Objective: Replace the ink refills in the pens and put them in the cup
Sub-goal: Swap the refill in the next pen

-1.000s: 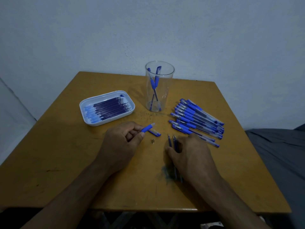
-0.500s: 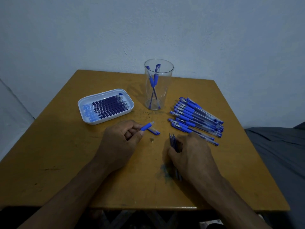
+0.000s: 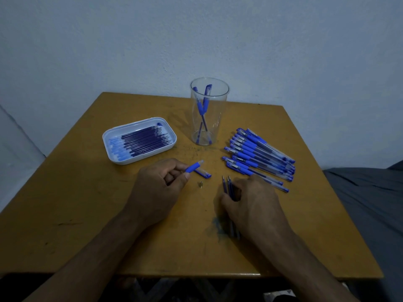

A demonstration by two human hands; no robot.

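Against the earlier frames, both hands hold unchanged positions on the table (image 3: 65, 203): the left hand (image 3: 159, 190) grasps the pen barrel (image 3: 194, 166), and the right hand (image 3: 250, 203) curls over two refills (image 3: 226, 186) lying flat. Beyond stand the tray (image 3: 109, 138) of refills, the pen pile (image 3: 257, 155) and the clear cup (image 3: 209, 112) holding two pens. A cap (image 3: 204, 172) and small metal tip (image 3: 200, 184) lie between the hands.

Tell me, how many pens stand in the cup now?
2. Both pens lean inside the cup, crossing each other: one has its cap at the left rim, the other at the centre. None seems hidden, as the cup is clear.
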